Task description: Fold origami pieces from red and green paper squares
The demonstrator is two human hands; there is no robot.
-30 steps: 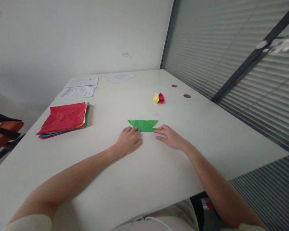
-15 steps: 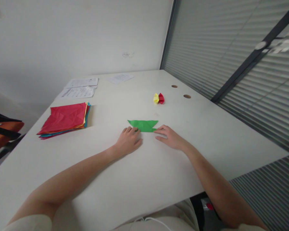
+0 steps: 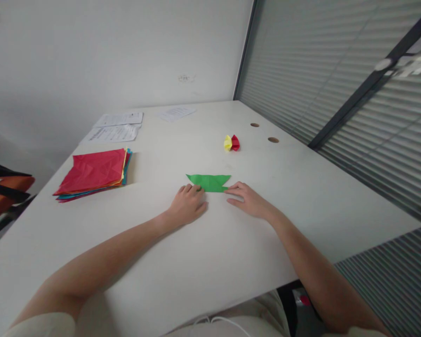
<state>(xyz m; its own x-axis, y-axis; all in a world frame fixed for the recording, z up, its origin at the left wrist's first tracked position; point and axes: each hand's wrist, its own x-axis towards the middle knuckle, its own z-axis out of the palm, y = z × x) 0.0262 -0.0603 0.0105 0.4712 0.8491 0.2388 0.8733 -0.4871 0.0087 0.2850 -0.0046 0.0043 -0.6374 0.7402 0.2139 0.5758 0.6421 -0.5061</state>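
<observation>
A folded strip of green paper (image 3: 210,182) lies on the table in front of me, its two upper corners drawn out to points. My left hand (image 3: 188,203) has its curled fingers pressed on the paper's lower left corner, which they partly cover. The left thumb rests lower down on the tabletop. At the lower right corner, the outstretched fingertips of my right hand (image 3: 244,199) touch a narrow tip of the paper. The right thumb is spread apart from those fingers and is clear of the sheet.
A red and yellow folded paper bow (image 3: 232,143) sits farther back on the white table (image 3: 182,271). To the left is a stack of coloured paper (image 3: 96,171), red on top. Printed sheets (image 3: 114,133) lie behind it. Blinds (image 3: 301,70) run along the right side.
Both hands and the green paper look almost the same as before. The whole view has shifted very slightly.
</observation>
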